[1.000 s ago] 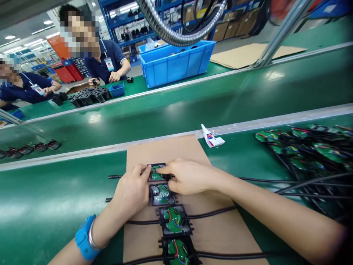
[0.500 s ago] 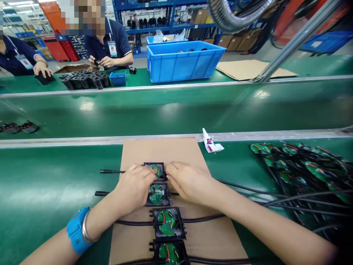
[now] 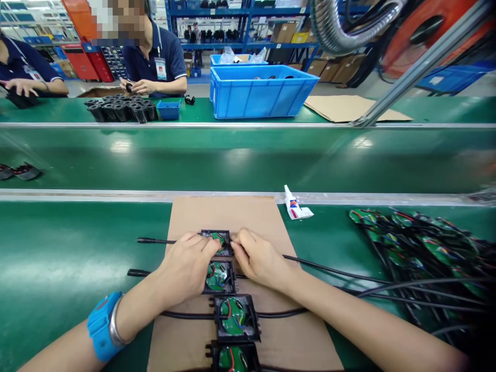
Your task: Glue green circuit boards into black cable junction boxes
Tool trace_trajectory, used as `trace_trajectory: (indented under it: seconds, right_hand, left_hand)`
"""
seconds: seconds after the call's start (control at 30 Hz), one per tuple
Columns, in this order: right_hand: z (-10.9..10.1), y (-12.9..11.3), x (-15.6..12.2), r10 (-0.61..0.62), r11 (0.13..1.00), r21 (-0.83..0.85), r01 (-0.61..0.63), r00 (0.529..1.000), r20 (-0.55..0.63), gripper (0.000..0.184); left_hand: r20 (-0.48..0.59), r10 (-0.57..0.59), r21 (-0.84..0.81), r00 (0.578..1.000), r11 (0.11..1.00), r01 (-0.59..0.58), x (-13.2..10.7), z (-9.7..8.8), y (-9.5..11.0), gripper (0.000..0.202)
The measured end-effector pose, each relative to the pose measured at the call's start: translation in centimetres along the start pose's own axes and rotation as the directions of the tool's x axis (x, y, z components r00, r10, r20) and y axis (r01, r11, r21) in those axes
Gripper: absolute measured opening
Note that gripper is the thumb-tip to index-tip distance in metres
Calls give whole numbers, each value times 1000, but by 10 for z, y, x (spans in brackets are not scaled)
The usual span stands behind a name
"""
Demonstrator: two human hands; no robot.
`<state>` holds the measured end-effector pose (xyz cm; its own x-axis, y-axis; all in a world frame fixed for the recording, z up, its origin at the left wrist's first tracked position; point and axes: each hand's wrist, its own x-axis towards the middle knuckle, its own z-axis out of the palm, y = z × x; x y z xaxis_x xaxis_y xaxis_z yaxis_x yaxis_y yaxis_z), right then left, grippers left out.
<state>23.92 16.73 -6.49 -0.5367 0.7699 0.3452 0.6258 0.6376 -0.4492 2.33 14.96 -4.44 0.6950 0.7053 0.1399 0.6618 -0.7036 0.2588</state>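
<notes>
Left grip (image 3: 186, 268) and right grip (image 3: 259, 258) both have bent fingers pinching the far housing (image 3: 217, 242), a small black box with a green board inside, from its left and right edges. The left fingers cover part of that box, so the exact hold is hard to make out. A blue wristband (image 3: 101, 325) sits on the left wrist.

Nearest of the row, one housing (image 3: 232, 357) is cut off by the near edge. Just beyond it lies a third housing (image 3: 234, 316), fully open to view, then a second housing (image 3: 217, 276) half hidden under the left grip. All four lie in a line on a cardboard sheet (image 3: 228, 214) on the green desk (image 3: 77, 248), with black cables (image 3: 329, 268) running out left and right.

Right of the sheet, a tangled pile of boards (image 3: 422, 243) blurs toward the edge. A small glue tube (image 3: 294, 205) lies at the sheet's far right corner.

Beyond the conveyor belt (image 3: 248, 160) stand a blue bin (image 3: 263, 93) and a cluster of black parts (image 3: 120, 111). A person in a dark shirt (image 3: 155, 57) handles something too small to tell.
</notes>
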Motion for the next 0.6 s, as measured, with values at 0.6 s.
trace_trajectory:
  seconds: [0.6]
  right_hand:
    - [1,1,-3,-85,983,-157,90,996,40,22]
  left_hand:
    - [27,23,41,999,999,-24,0,-1,1,47]
